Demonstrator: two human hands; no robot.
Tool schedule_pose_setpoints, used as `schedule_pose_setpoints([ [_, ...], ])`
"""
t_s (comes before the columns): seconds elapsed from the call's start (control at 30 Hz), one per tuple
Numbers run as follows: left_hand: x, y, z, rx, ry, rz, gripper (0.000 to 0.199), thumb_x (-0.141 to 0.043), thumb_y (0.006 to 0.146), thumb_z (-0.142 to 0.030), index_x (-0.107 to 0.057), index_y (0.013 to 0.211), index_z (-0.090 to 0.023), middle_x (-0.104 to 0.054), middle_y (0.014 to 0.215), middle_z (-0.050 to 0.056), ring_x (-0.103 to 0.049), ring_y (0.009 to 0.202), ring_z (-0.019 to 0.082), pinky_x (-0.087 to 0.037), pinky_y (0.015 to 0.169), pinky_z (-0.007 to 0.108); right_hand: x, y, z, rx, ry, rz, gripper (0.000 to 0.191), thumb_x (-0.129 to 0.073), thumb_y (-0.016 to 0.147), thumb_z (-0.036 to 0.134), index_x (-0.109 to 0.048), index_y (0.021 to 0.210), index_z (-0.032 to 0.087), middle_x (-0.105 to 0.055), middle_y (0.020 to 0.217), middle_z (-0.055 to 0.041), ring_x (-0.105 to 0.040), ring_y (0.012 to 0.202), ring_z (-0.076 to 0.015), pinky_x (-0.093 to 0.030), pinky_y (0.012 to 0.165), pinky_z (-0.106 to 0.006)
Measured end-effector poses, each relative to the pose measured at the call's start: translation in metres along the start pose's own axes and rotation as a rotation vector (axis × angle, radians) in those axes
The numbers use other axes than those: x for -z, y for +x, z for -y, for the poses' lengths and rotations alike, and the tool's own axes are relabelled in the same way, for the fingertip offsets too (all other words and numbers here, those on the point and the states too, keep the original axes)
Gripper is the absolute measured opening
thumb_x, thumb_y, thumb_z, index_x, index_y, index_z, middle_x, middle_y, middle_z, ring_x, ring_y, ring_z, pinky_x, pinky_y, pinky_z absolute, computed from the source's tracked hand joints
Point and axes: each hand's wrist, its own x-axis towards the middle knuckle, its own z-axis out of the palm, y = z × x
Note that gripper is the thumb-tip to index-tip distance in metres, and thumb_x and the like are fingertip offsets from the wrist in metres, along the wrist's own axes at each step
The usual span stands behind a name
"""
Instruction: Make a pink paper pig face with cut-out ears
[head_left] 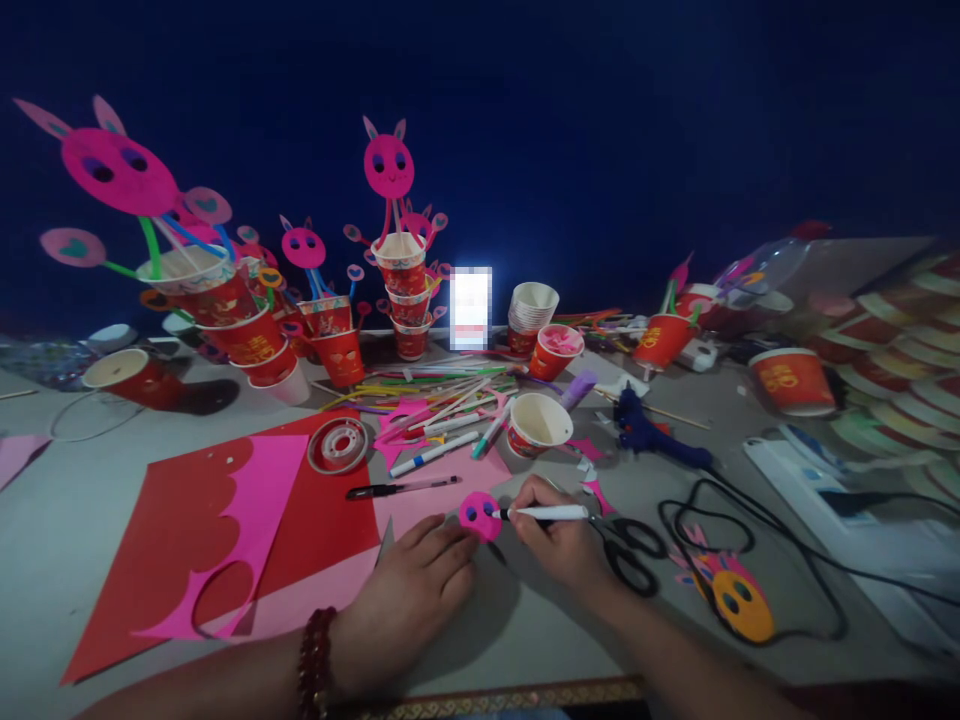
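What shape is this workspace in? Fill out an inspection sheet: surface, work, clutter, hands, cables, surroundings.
Surface: grey table, sheets spread at left.
Work: pink disc with two eyes; marker tip at the eye nearer the right hand, contact unclear.
Clutter: red paper, tape roll, pens and scraps; scissors beside the right wrist, blades mostly hidden.
Hands: left hand palm down, fingertips at the disc's edge; right hand grips the marker.
Cables: black cord loosely looped near the glue gun and orange face.
Surroundings: dark blue backdrop; red cups and pink puppets along the back; co-workers: nothing seen.
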Motion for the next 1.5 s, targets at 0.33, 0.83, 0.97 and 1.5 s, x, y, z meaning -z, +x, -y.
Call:
schedule_pose_setpoints([
  [0.33, -0.0026, -0.0025, 0.0003, 0.006, -0.004, 0.016, 0.007, -0.060, 0.095, -0.020, -0.062, 0.102, -0.017, -0.064, 0.131, 0.005, -0.055, 0.122, 0.020, -0.034, 0.113, 0.041, -0.0010, -0.0024, -0.0037, -0.065, 0.080, -0.022, 0.017, -0.053, 0.081, 0.020, -0.050, 0.065, 0.024, -0.048, 0.054, 0.0051, -0.045, 0.050, -0.0139, -0.035, 0.049, -0.026],
  [0.83, 0.0002, 0.0009, -0.0002, 0.002, 0.007, 0.002, 0.008, -0.056, 0.098, -0.020, -0.063, 0.100, -0.017, -0.067, 0.127, 0.006, -0.057, 0.119, 0.019, -0.038, 0.110, 0.041, -0.0004, -0.0009, -0.0026, -0.006, 0.029, 0.007, 0.017, -0.053, 0.081, 0.021, -0.049, 0.065, 0.024, -0.049, 0.053, 0.0050, -0.046, 0.050, -0.0141, -0.035, 0.049, -0.026],
  [0.97, 0.0005, 0.0017, -0.0006, 0.007, 0.012, -0.015, 0.005, -0.058, 0.097, -0.019, -0.062, 0.096, -0.017, -0.067, 0.126, 0.005, -0.058, 0.117, 0.020, -0.038, 0.110, 0.040, -0.0007, -0.0015, -0.0031, -0.020, 0.038, 0.000, 0.017, -0.054, 0.081, 0.020, -0.049, 0.065, 0.024, -0.048, 0.053, 0.0052, -0.044, 0.050, -0.0136, -0.035, 0.049, -0.025],
  [1.5, -0.0019, -0.0014, 0.0000, 0.007, -0.010, -0.003, 0.007, -0.058, 0.097, -0.020, -0.062, 0.101, -0.017, -0.065, 0.129, 0.005, -0.055, 0.120, 0.020, -0.035, 0.112, 0.041, -0.0006, -0.0016, -0.0033, -0.034, 0.070, -0.023, 0.018, -0.053, 0.081, 0.020, -0.049, 0.064, 0.023, -0.048, 0.055, 0.0047, -0.045, 0.051, -0.0138, -0.035, 0.050, -0.025],
])
